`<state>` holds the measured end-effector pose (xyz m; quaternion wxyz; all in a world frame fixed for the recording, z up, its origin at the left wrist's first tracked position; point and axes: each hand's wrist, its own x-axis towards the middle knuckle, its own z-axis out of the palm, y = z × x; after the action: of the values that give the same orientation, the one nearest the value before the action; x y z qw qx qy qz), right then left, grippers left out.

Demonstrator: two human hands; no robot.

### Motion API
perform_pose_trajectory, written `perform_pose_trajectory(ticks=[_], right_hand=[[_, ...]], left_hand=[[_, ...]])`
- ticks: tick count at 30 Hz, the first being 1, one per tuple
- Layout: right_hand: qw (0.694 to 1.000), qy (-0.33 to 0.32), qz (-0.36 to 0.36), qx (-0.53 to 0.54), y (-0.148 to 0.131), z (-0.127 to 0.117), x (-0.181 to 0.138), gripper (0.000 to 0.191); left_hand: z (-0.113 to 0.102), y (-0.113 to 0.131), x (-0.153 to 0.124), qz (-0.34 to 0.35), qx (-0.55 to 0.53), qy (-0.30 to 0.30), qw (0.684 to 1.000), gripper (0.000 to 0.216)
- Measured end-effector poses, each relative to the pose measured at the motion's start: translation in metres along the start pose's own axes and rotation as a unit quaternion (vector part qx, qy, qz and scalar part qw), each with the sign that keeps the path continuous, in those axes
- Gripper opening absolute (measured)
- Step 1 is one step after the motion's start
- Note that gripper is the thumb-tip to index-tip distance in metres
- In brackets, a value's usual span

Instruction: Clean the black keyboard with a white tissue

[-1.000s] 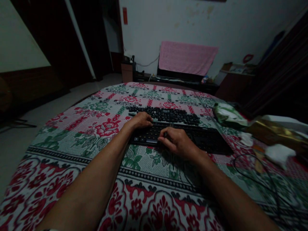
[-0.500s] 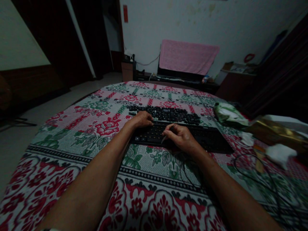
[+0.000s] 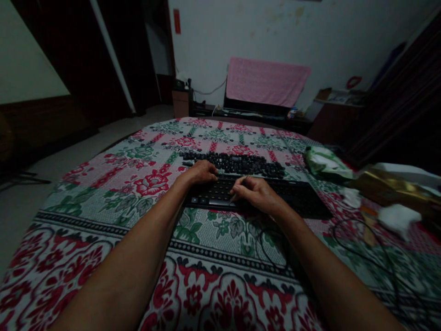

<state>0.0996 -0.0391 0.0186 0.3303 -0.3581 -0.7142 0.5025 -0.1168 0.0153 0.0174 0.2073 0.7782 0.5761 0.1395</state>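
Note:
On the tablecloth in front of me lies a black keyboard [image 3: 305, 198], most of its keys removed so that rows of small key posts show. A long space bar [image 3: 218, 202] and a couple of keys [image 3: 199, 200] remain along its near edge. My left hand [image 3: 204, 172] is closed at the far left edge of the keyboard, fingers curled over it. Pinched in my right hand [image 3: 253, 192] is a thin pointed tool [image 3: 232, 199], its tip down at the right end of the space bar. The tool's upper part is hidden by my fingers.
A heap of loose black keycaps [image 3: 241, 163] lies just beyond the keyboard. To the right are a green-white packet [image 3: 325, 163], crumpled white tissue [image 3: 399, 219], a flat brush-like item [image 3: 369, 230] and a looped black cable [image 3: 382, 253]. A pink towel [image 3: 268, 80] hangs at the back.
The space bar's top now catches the light, where it was dark before. The tool tip has shifted slightly at its right end. My left hand stays in place on the keyboard.

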Motion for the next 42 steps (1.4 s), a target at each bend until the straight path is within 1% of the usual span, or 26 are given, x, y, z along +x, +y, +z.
perform_pose_trajectory(ticks=[3, 5, 8, 10, 13, 15, 17, 19, 23, 26, 30, 35, 38, 42], right_hand=[[0.997, -0.028, -0.024, -0.061, -0.002, -0.001, -0.003, 0.02], [0.988, -0.034, -0.054, -0.138, -0.006, 0.0, -0.005, 0.018], [0.959, -0.037, -0.102, -0.263, -0.015, 0.004, -0.009, 0.017], [0.937, -0.045, -0.131, -0.32, -0.021, 0.008, -0.012, 0.015], [0.915, -0.056, -0.168, -0.364, -0.024, 0.013, -0.016, 0.013], [0.908, -0.056, -0.184, -0.372, -0.022, 0.015, -0.017, 0.013], [0.907, -0.052, -0.195, -0.37, -0.019, 0.015, -0.017, 0.014], [0.913, -0.038, -0.193, -0.357, -0.016, 0.013, -0.016, 0.014], [0.943, 0.017, -0.156, -0.295, -0.007, 0.009, -0.012, 0.021], [0.955, 0.037, -0.127, -0.264, -0.004, 0.007, -0.009, 0.022], [0.971, 0.036, -0.087, -0.22, -0.001, 0.007, -0.005, 0.023], [0.99, 0.026, -0.053, -0.128, 0.004, 0.004, 0.002, 0.023], [0.995, 0.029, -0.03, -0.095, 0.006, 0.004, 0.005, 0.022], [0.997, 0.032, -0.017, -0.072, 0.008, 0.004, 0.006, 0.022]], left_hand=[[0.001, -0.001, 0.0, 0.002, -0.003, 0.001, 1.0, 0.034], [0.001, -0.001, -0.001, -0.004, -0.003, 0.005, 1.0, 0.036], [0.0, 0.001, -0.002, -0.007, 0.001, 0.007, 1.0, 0.035], [-0.001, 0.002, -0.002, 0.0, 0.006, 0.005, 1.0, 0.034], [-0.001, 0.002, -0.002, -0.001, 0.011, 0.005, 1.0, 0.035], [0.0, 0.001, -0.001, -0.008, 0.008, 0.004, 1.0, 0.035], [0.0, 0.0, -0.001, -0.013, 0.006, 0.005, 1.0, 0.035], [0.0, 0.001, -0.001, -0.013, 0.01, 0.008, 1.0, 0.035], [-0.002, 0.004, -0.002, -0.007, 0.03, 0.003, 1.0, 0.034], [-0.003, 0.005, -0.003, -0.005, 0.03, 0.001, 1.0, 0.034], [-0.003, 0.005, -0.003, -0.001, 0.029, 0.0, 1.0, 0.033], [-0.002, 0.004, -0.002, 0.002, 0.011, -0.003, 1.0, 0.033], [-0.001, 0.002, -0.001, 0.002, 0.01, 0.0, 1.0, 0.031], [0.001, 0.0, -0.001, -0.004, 0.005, 0.003, 1.0, 0.032]])
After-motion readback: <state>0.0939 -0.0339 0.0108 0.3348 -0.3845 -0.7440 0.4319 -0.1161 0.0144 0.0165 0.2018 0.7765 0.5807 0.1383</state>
